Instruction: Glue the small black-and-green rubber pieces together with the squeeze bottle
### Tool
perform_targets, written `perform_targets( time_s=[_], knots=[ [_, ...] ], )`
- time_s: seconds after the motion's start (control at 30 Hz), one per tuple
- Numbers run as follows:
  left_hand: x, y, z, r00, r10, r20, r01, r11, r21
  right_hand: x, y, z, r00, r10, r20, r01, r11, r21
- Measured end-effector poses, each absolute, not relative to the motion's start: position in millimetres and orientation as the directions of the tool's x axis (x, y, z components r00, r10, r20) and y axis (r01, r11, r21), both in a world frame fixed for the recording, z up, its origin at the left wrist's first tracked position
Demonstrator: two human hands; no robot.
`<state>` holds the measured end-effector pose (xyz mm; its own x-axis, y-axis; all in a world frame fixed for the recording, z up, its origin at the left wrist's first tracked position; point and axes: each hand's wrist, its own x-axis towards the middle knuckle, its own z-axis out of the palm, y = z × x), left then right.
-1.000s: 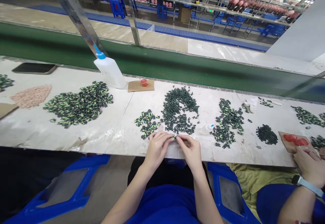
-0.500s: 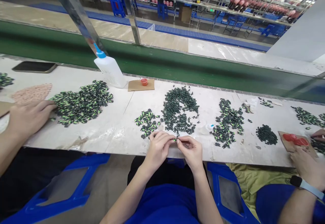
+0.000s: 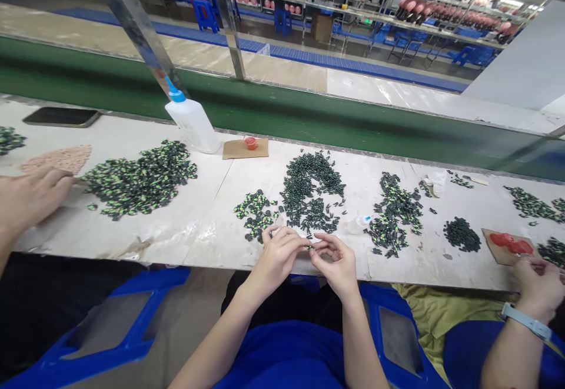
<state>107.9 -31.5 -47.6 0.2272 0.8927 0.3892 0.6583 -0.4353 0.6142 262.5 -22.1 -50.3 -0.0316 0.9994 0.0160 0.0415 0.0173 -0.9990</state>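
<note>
Here, both hands' fingers (image 3: 304,242) pinch one tiny dark green piece (image 3: 310,247) beside a heap of matte, oblong bits (image 3: 311,192).

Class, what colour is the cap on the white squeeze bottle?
Blue cap on the white squeeze bottle; head view.

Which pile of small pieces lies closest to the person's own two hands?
The green-speckled pile just left of the big dark-green pile; it lies right above the left hand.

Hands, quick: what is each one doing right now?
Left hand: fingers pinched on a small green piece.
Right hand: fingers pinched on the same piece.
</note>
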Motion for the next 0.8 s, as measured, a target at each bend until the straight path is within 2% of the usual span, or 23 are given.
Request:
perform_targets(
  time_s=[0.13,0.37,0.43,0.47,0.57,0.67,0.73,0.8],
  knots=[
    [112.2,-34.6,-48.0,0.242,0.888,0.390,0.681,-0.442,0.583,265.2,-22.8,-54.2,-0.038,0.999,0.018,0.102,0.022,-0.995],
    [121.1,-39.5,-55.6,0.324,0.895,0.308,0.633,-0.447,0.632,284.5,-25.6,-44.2,-0.181,0.979,0.095,0.243,0.138,-0.960],
    [120.0,-37.7,-58.9,0.354,0.895,0.272,0.641,-0.444,0.626,297.9,-27.4,-42.9,-0.132,0.983,0.126,0.327,0.163,-0.931],
    [117.9,-35.8,-60.2,0.345,0.900,0.265,0.657,-0.434,0.617,306.7,-28.1,-43.0,-0.053,0.985,0.164,0.379,0.172,-0.909],
    [106.1,-26.6,-60.7,0.195,0.941,0.278,0.751,-0.325,0.575,339.1,-26.2,-43.9,0.207,0.931,0.299,0.543,0.145,-0.827],
    [92.9,-15.4,-57.1,-0.101,0.944,0.315,0.834,-0.092,0.544,368.2,-16.1,-40.9,0.484,0.748,0.455,0.688,-0.004,-0.726],
    [87.6,-8.6,-55.0,-0.240,0.905,0.351,0.848,0.019,0.530,377.8,-6.7,-36.8,0.544,0.658,0.520,0.715,-0.040,-0.698],
    [85.8,-2.7,-55.3,-0.275,0.886,0.372,0.853,0.046,0.519,377.6,1.5,-33.5,0.511,0.634,0.580,0.757,-0.013,-0.653]
  ],
)
